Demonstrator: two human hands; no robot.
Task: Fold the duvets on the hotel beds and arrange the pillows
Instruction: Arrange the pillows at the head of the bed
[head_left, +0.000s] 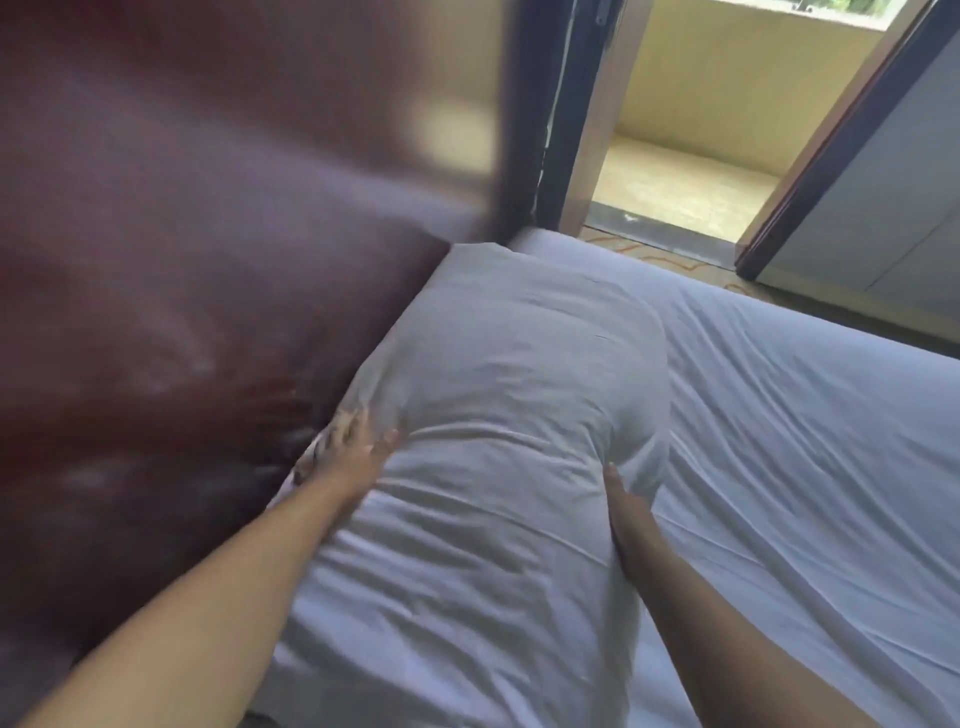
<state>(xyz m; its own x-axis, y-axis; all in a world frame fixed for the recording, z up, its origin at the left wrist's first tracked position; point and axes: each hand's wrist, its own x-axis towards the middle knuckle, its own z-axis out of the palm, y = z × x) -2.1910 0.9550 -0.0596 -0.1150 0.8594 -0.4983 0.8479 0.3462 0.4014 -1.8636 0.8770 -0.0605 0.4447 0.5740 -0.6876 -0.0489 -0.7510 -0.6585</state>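
Both arms reach forward. Left hand (353, 441), fingers spread flat, presses the pillow's (498, 405) left side; right hand (623, 514), fingers together, cups its right edge, fingertips hidden in the fabric. Pillow lies lengthwise against the dark red headboard (182, 286), on the white sheet (805, 415). Sheet to the right lies bare. Open balcony door (841, 140) beyond the bed. Headboard blurred; pillow's near end cut off.
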